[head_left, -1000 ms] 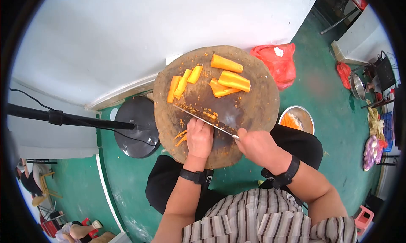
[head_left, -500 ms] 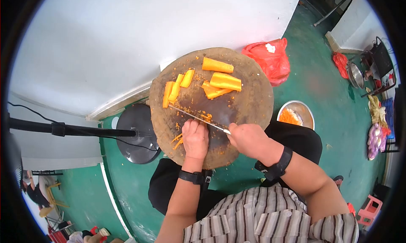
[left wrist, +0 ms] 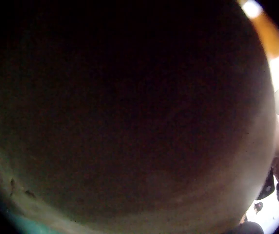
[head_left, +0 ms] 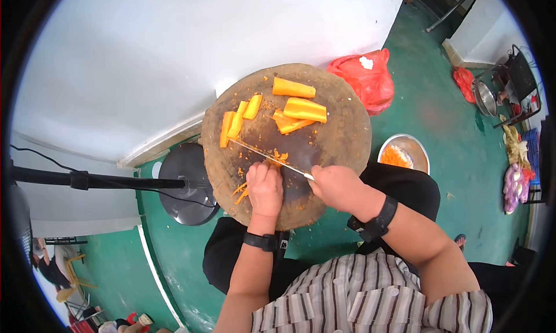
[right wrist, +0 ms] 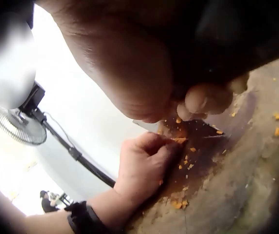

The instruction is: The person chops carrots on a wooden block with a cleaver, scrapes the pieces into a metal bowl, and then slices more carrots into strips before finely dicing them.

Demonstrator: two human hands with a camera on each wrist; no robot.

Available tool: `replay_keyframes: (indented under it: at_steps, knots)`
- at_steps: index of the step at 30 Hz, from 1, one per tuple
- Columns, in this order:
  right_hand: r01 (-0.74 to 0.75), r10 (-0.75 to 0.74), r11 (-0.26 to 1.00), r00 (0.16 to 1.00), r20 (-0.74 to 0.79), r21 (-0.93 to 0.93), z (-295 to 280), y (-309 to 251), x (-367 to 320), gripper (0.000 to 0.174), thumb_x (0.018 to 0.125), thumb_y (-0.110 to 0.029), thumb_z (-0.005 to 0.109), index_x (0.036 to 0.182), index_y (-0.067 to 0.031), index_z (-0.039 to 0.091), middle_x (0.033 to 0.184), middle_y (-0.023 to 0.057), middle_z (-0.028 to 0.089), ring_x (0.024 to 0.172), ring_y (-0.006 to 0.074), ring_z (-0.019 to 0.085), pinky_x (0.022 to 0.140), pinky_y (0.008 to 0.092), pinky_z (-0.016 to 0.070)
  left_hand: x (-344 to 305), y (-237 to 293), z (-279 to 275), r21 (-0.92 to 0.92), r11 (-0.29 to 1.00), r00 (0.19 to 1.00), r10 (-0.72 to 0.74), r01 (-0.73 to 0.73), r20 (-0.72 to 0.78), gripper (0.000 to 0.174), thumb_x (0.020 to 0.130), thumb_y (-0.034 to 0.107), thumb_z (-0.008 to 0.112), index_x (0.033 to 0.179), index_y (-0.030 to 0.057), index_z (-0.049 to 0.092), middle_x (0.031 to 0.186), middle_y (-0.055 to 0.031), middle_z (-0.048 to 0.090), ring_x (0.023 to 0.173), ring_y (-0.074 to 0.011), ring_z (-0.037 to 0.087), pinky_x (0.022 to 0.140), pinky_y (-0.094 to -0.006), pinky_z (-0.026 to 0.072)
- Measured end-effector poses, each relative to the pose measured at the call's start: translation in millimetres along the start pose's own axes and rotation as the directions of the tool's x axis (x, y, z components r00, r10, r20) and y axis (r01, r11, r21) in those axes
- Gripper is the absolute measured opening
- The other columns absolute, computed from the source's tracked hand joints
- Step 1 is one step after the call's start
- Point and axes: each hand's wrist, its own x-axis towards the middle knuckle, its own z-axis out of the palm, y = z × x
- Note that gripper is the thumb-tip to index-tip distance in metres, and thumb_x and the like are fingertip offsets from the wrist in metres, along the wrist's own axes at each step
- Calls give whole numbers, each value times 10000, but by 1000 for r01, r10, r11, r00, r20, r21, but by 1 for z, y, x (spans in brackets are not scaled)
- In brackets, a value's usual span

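Note:
In the head view, the right hand (head_left: 336, 188) grips the handle of a knife (head_left: 269, 157) whose blade lies low across a round wooden block (head_left: 341, 142). Bent fingers of the left hand (head_left: 266, 189) press beside the blade on cut carrot (head_left: 280, 157), partly hidden under them. Three narrow carrot slabs (head_left: 237, 120) lie at the block's left, and thicker carrot pieces (head_left: 305, 109) toward its far side. Thin carrot strips (head_left: 241, 191) lie left of the left hand. The right wrist view shows the left hand (right wrist: 147, 168) curled, with orange bits at its fingertips. The left wrist view is mostly dark.
A metal bowl (head_left: 424, 154) with shredded orange and white food stands on the green floor at right. Red plastic bags (head_left: 376, 89) lie beyond the block. A black round base with a pole (head_left: 133, 180) stands at left, near the white wall (head_left: 202, 37).
The head view has shifted, so the block appears slightly farther left. Both hands keep much the same places, the knife still beside the left fingers; the carrot slabs have not moved on the block.

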Motion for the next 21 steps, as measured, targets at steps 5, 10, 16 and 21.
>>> replay_keyframes:
  at_steps: [5, 10, 16, 21]
  knots:
    - [-32, 31, 999, 995, 92, 12, -10, -11, -10, 115, 814, -122, 534, 773, -15, 526, 627, 180, 609, 612, 356, 628, 544, 446, 504, 1, 2, -2, -16, 1000, 1000, -8, 8, -6, 215, 627, 0, 645, 841, 10, 643, 950, -114, 605, 859, -312, 548, 749, -407, 441]
    - [-43, 44, 999, 994, 103, -12, -1, -14, 2, 120, 811, -118, 531, 777, -3, 533, 640, 174, 612, 617, 343, 630, 546, 443, 500, 1, 1, -2, -7, 1000, 1000, 1, -1, -19, 219, 627, -5, 653, 845, 10, 640, 940, -114, 601, 883, -306, 554, 752, -398, 443]
    - [32, -31, 998, 999, -11, 56, 0, 6, 8, 151, 834, -144, 533, 791, 0, 541, 641, 170, 612, 612, 346, 626, 548, 439, 501, -1, 0, 0, -13, 1000, 999, -1, 1, -45, 188, 648, 2, 667, 831, 13, 627, 902, -98, 588, 867, -291, 554, 742, -386, 444]
    - [-22, 20, 999, 997, 69, 35, -15, -9, -10, 150, 838, -149, 538, 790, -6, 538, 646, 173, 614, 619, 346, 627, 551, 441, 501, -2, 0, -3, -20, 1000, 1000, 3, -4, -21, 203, 628, -4, 674, 826, 16, 631, 886, -88, 591, 848, -287, 558, 739, -384, 446]
